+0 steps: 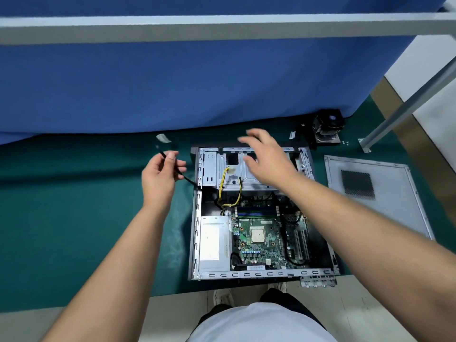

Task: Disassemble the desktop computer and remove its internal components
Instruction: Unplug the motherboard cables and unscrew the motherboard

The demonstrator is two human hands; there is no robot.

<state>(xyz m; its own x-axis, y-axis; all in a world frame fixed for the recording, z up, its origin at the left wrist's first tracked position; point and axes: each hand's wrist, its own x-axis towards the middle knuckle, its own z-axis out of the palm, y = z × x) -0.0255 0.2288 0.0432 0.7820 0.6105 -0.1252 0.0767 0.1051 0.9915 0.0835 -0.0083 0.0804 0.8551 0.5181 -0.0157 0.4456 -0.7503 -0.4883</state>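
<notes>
— Left hand [161, 172] pinched a black cable [188, 179] beside the open computer case [259, 213]; right hand [267, 157] hovered spread above its far end.
— Case lay lengthwise away; cable's tip blurred.

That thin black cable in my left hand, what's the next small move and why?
Probably draw the thin black cable clear of the open grey computer case: the left hand pinches its free end, while its other end still runs inside. The right hand hovers open above.
</notes>
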